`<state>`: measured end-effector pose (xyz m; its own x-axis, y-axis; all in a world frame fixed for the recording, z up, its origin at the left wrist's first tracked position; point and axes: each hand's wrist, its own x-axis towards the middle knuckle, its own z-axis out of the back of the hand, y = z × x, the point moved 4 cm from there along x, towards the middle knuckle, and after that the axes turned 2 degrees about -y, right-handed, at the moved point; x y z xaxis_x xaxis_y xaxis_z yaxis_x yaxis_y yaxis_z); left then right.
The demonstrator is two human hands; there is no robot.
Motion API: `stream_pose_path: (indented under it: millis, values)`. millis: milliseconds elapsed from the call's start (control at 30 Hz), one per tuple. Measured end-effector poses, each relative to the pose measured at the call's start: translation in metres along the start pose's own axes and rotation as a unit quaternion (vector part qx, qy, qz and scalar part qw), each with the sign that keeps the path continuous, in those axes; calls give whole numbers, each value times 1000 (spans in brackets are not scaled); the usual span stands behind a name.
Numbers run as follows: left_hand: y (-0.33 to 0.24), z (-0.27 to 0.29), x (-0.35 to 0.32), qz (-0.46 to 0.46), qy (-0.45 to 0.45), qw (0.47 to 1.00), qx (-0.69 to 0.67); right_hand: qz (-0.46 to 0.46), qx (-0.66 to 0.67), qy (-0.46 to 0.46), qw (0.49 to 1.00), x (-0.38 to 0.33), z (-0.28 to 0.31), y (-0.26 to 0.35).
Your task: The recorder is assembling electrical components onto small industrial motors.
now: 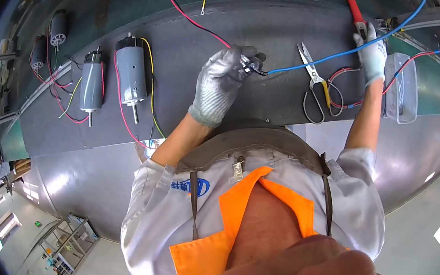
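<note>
Grey-gloved, the left hand (219, 82) is pinching the blue cord (325, 59) by its dark end (262, 72), between the large motor (131, 73) and the scissors (313, 76); the right hand (372, 54) is gripping a red-handled tool (353, 5), far right. Leaving slack in the cord is probably helping control.

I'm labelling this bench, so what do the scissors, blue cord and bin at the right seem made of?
Scissors: likely steel, given the shiny grey blades. Blue cord: probably smooth plastic, evenly coloured; rubber is possible. Bin: seemingly hazy plastic, judging by its pale, translucent walls.
</note>
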<state>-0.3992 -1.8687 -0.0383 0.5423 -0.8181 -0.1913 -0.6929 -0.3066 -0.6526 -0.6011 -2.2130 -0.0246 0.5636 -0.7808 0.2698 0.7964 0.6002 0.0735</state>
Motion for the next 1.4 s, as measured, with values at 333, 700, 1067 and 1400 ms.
stream_pose_path:
  millis: [333, 700, 1067, 1400]
  values:
    - [-11, 2, -3, -39, 0, 995, 92, 68, 562, 196, 801, 32, -16, 105]
    - [-10, 1, 0, -18, 38, 992, 117, 174, 368, 238, 882, 31, -21, 182]
    - [8, -6, 12, 44, 12, 999, -12, 69, 72, -47, 994, -13, 13, -30]
    - [-68, 44, 7, -285, -149, 501, 804, 201, 555, 277, 758, -70, 32, 117]
